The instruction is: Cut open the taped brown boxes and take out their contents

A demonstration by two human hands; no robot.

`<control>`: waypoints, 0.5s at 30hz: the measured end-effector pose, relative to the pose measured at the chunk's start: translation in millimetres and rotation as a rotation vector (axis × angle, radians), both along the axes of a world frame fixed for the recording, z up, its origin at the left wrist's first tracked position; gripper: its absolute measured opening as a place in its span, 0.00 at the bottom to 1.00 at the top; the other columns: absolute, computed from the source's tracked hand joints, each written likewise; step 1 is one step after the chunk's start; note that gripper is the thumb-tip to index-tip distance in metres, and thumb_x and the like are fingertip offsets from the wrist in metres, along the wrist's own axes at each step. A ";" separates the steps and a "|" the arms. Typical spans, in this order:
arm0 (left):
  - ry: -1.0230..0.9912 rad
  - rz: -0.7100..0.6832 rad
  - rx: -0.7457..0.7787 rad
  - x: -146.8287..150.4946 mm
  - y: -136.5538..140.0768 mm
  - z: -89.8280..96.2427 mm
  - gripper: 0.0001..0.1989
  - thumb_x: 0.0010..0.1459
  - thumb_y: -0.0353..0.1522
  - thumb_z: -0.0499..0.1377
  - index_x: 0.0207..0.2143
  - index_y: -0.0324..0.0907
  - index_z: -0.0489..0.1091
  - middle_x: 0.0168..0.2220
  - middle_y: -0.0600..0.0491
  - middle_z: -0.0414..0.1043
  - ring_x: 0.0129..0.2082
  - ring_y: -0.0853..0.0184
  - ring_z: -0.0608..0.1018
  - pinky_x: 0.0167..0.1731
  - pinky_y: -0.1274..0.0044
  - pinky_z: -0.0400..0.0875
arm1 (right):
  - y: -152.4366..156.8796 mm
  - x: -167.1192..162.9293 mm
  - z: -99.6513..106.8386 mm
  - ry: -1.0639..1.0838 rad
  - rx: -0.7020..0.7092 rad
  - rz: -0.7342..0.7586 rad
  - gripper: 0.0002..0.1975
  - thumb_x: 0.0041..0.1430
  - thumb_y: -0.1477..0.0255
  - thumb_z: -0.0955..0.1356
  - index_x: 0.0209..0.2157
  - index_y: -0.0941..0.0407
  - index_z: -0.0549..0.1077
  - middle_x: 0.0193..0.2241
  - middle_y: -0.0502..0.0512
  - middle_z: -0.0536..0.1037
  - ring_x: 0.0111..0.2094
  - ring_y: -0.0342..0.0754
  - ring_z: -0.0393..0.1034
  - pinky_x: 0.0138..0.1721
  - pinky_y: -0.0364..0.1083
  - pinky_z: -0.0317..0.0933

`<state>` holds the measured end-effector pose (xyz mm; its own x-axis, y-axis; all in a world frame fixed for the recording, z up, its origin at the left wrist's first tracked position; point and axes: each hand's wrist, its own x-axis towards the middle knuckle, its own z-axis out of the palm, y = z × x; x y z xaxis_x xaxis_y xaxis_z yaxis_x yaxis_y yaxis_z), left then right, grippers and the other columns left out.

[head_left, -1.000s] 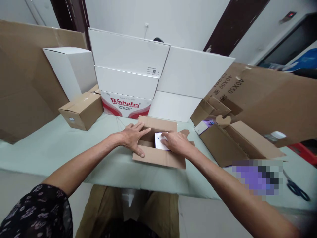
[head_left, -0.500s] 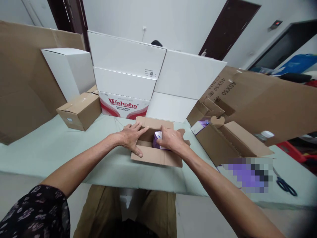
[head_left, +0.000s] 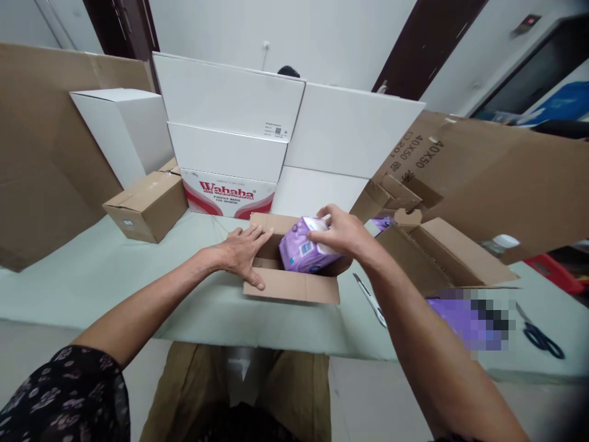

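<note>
A small open cardboard box [head_left: 294,290] stands in front of me on the table, its flaps folded out. My left hand [head_left: 243,255] lies spread over the box's left end, fingers apart, thumb on the near flap. With my right hand [head_left: 338,232] I grip a purple and white packet [head_left: 301,250] by its upper end. The packet is tilted and partly above the box opening; its lower right part is hidden by the flap and my hand. What is printed on it is too small to read.
A box cutter [head_left: 370,299] and scissors [head_left: 543,341] lie at the right, near a larger open carton [head_left: 414,261]. A closed brown box [head_left: 147,205] stands left. White panels and a Wahaha carton [head_left: 230,195] rise behind. A lidded jar [head_left: 501,244] stands far right.
My right hand has lifted the purple packet up from inside the box, and it now leans above the opening. The box cutter has come into sight. My left hand stays put.
</note>
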<state>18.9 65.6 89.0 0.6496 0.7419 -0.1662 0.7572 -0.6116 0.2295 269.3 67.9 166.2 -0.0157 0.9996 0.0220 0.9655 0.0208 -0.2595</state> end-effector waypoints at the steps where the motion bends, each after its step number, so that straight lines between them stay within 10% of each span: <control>1: -0.006 -0.001 0.001 -0.2 0.1 -0.1 0.72 0.43 0.59 0.65 0.75 0.34 0.31 0.76 0.27 0.34 0.76 0.38 0.41 0.68 0.50 0.42 | -0.1 10.0 4.0 0.097 0.011 -0.006 0.29 0.49 0.63 0.73 0.53 0.55 0.71 0.46 0.61 0.80 0.44 0.59 0.75 0.39 0.50 0.66; 8: -0.020 0.009 -0.015 0.5 1.0 2.4 0.73 0.41 0.62 0.65 0.75 0.34 0.33 0.75 0.27 0.35 0.75 0.38 0.41 0.69 0.50 0.41 | -12.8 61.4 -3.0 0.865 0.075 0.025 0.35 0.45 0.59 0.75 0.55 0.55 0.70 0.42 0.58 0.78 0.40 0.55 0.76 0.37 0.51 0.69; 15: -0.298 0.073 -0.075 -5.9 -6.7 14.4 0.59 0.50 0.55 0.65 0.75 0.39 0.44 0.75 0.32 0.45 0.74 0.38 0.49 0.68 0.49 0.48 | -24.6 55.8 -20.0 1.176 0.033 0.025 0.32 0.40 0.58 0.76 0.48 0.55 0.72 0.40 0.56 0.80 0.37 0.52 0.75 0.37 0.50 0.68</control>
